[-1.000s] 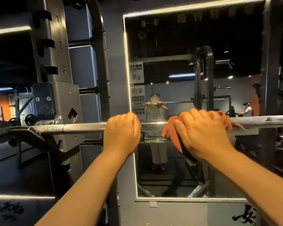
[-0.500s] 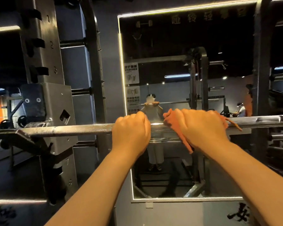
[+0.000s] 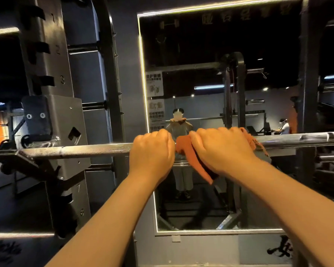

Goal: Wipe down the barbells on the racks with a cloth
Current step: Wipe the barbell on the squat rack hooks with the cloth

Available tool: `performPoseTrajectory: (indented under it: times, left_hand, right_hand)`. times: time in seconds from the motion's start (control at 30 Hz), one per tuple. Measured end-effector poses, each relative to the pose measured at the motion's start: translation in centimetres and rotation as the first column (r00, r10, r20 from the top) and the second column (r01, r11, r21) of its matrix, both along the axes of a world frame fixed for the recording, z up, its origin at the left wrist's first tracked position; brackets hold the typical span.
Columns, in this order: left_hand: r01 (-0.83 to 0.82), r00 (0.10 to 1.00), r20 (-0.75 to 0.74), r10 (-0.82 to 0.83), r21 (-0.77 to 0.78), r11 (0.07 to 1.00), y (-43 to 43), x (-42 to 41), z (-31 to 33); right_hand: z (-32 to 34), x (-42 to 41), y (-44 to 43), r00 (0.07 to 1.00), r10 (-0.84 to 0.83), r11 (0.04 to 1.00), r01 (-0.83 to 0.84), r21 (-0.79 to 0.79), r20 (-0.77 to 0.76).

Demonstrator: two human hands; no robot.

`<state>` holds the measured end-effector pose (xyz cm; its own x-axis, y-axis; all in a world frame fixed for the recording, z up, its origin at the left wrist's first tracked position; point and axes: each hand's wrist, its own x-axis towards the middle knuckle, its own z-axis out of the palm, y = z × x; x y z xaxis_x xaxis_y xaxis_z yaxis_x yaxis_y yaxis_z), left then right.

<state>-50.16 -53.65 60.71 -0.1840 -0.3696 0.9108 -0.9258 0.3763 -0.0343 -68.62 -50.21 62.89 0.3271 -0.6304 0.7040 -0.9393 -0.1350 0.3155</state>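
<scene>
The bar (image 3: pixel 85 150) lies across the rack (image 3: pixel 66 120), facing a mirror (image 3: pixel 201 54). My left grip (image 3: pixel 152 151) is curled bare round the steel. Just beside it, my right grip (image 3: pixel 224 151) is clamped over the orange cloth (image 3: pixel 189 157), pressing it round the bar. The risks, as I judge them: the cloth's loose tail hangs below my palm and could snag on the knurling and drag free. A hard sideways shove could also roll or shift the bar on its hooks.
</scene>
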Motion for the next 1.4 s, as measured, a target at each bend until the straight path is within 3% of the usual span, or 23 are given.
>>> performPoseTrajectory:
  times: [0.07, 0.1, 0.2, 0.27, 0.37, 0.47, 0.53, 0.63, 0.73, 0.83, 0.93, 1.07, 1.2, 1.3, 1.4]
  left_hand:
    - [0.007, 1.0, 0.01, -0.007, -0.009, 1.0, -0.1, 0.1, 0.0]
    - [0.008, 1.0, 0.012, -0.008, -0.02, 1.0, -0.1, 0.1, 0.0]
    - [-0.003, 1.0, 0.013, 0.004, -0.029, 1.0, -0.4, 0.2, -0.1]
    - [0.009, 1.0, 0.0, -0.009, -0.026, 1.0, -0.5, 0.2, -0.1]
    - [0.021, 1.0, -0.002, -0.021, 0.0, 1.0, -0.6, 0.3, -0.2]
    - [0.016, 1.0, -0.007, -0.016, -0.023, 1.0, -0.6, 0.2, -0.3]
    - [0.007, 1.0, -0.021, -0.008, -0.056, 0.998, -0.6, 0.0, -0.4]
    - [0.009, 0.999, -0.031, -0.011, -0.065, 0.998, -0.7, 0.0, -0.4]
    - [0.024, 0.999, -0.038, -0.026, -0.065, 0.998, -0.8, 0.1, -0.5]
    - [0.017, 0.999, -0.04, -0.02, -0.071, 0.997, -0.8, -0.1, -0.5]
    - [-0.013, 0.999, -0.046, 0.01, -0.066, 0.998, -0.8, -0.3, -0.4]
    - [0.009, 1.0, -0.024, -0.011, -0.072, 0.997, -1.0, -0.1, -0.4]
    - [0.008, 1.0, -0.009, -0.009, -0.088, 0.996, -1.0, 0.0, -0.4]
    - [0.023, 1.0, -0.008, -0.024, -0.089, 0.996, -0.9, 0.1, -0.4]
    - [0.038, 0.999, 0.0, -0.038, -0.076, 0.996, -0.8, 0.2, -0.4]
  right_hand:
    - [1.7, 0.1, -0.1, 0.996, -0.039, 0.991, 0.049, 0.124, -0.079]
    - [1.8, 0.3, -0.1, 0.995, -0.051, 0.992, 0.061, 0.113, -0.088]
    - [-0.8, 0.4, -0.5, 0.999, -0.038, 0.998, 0.037, -0.06, -0.023]
    - [-3.4, -0.6, -0.9, 0.993, 0.097, 0.977, -0.083, -0.195, 0.061]
    - [-4.8, -3.7, -1.4, 0.984, 0.177, 0.943, -0.166, -0.289, 0.011]
    - [-3.1, -5.1, -0.3, 0.999, 0.047, 0.975, -0.04, -0.218, 0.027]
    - [-1.1, -4.2, 0.8, 0.99, -0.143, 0.988, 0.142, -0.066, -0.009]
    - [0.9, -2.3, 0.8, 0.985, -0.173, 0.977, 0.171, 0.126, 0.007]
    - [-0.2, -1.3, -0.1, 0.991, -0.132, 0.991, 0.132, 0.007, 0.0]
    - [-4.0, -1.9, -0.1, 0.986, -0.018, 0.99, 0.04, -0.135, 0.165]
    - [-6.2, -2.3, -0.6, 0.991, 0.012, 0.98, 0.015, -0.199, 0.135]
    - [-2.8, -0.9, 0.4, 0.985, -0.039, 0.994, 0.057, -0.098, 0.169]
    - [0.4, 0.4, 0.3, 0.975, -0.065, 0.993, 0.041, 0.114, 0.213]
    - [-1.7, -0.2, -0.3, 0.987, -0.021, 0.998, 0.031, -0.063, 0.16]
    - [-4.7, -2.8, -0.5, 0.981, 0.153, 0.963, -0.122, -0.241, 0.115]
